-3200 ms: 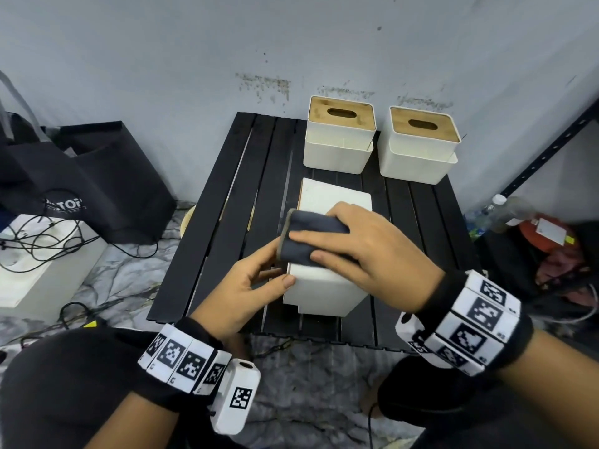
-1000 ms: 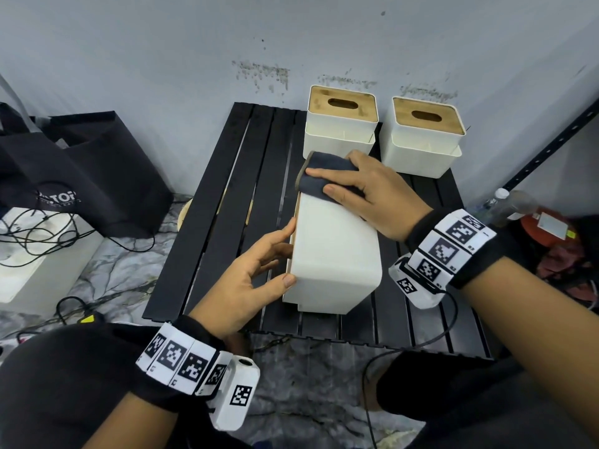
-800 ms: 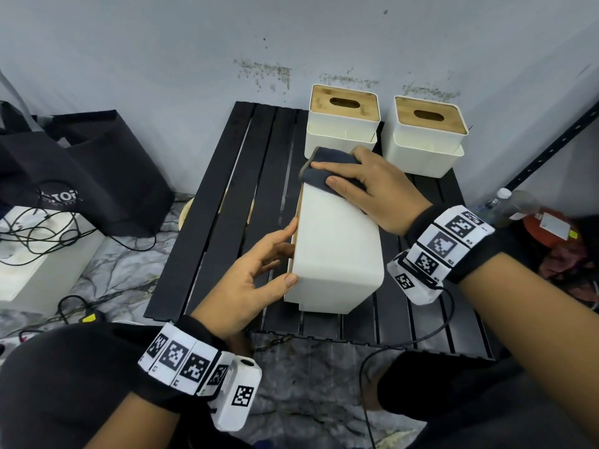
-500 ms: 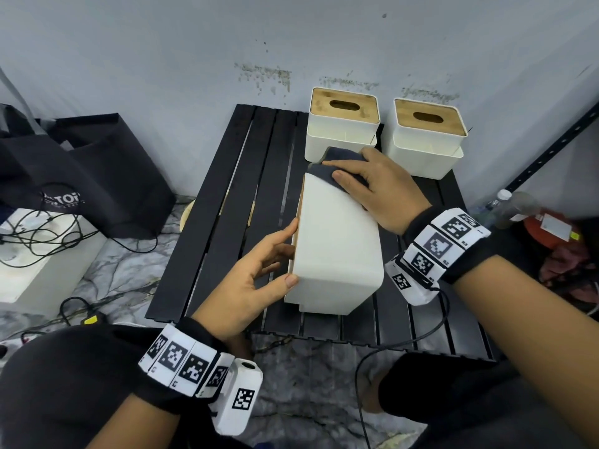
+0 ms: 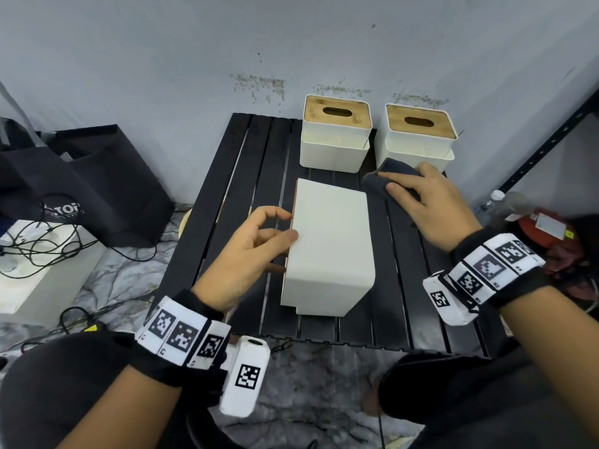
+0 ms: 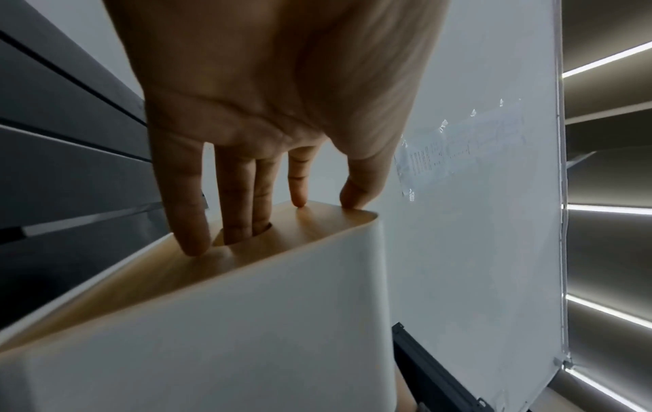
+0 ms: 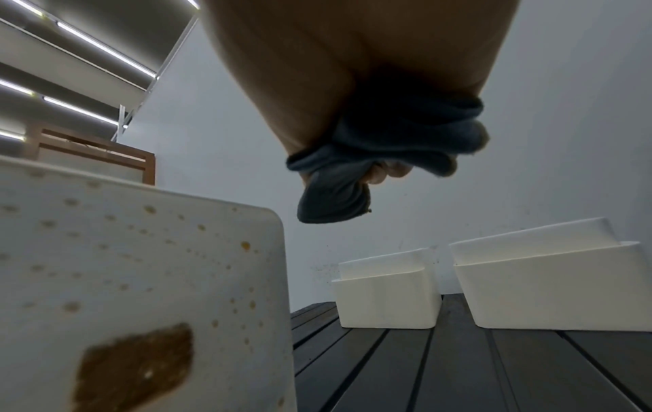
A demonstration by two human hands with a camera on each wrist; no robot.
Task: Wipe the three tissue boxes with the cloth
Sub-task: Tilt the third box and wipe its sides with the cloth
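Note:
One white tissue box (image 5: 330, 247) lies on its side mid-table, wooden lid (image 6: 176, 276) facing left. My left hand (image 5: 282, 228) touches that lid with straight fingers (image 6: 187, 223); two fingertips dip into the slot, and the thumb sits at the lid's edge. My right hand (image 5: 398, 186) grips the bunched dark cloth (image 5: 379, 179) just right of the box's far end, off its surface. In the right wrist view the cloth (image 7: 352, 167) hangs beside the box's right face (image 7: 141, 278), which carries a brown patch and specks. Two upright boxes (image 5: 335, 147) (image 5: 418, 150) stand at the back.
The black slatted table (image 5: 233, 196) ends at the wall behind the rear boxes. A black bag (image 5: 81, 183) and a white unit with cables (image 5: 39, 264) sit on the floor to the left. A bottle (image 5: 499, 202) and a black rack post (image 5: 551, 134) are to the right.
My right hand slid the cloth from the near part of the box's top to its far end, then off to the right. My left hand shifted so its fingertips are at the lid's slot.

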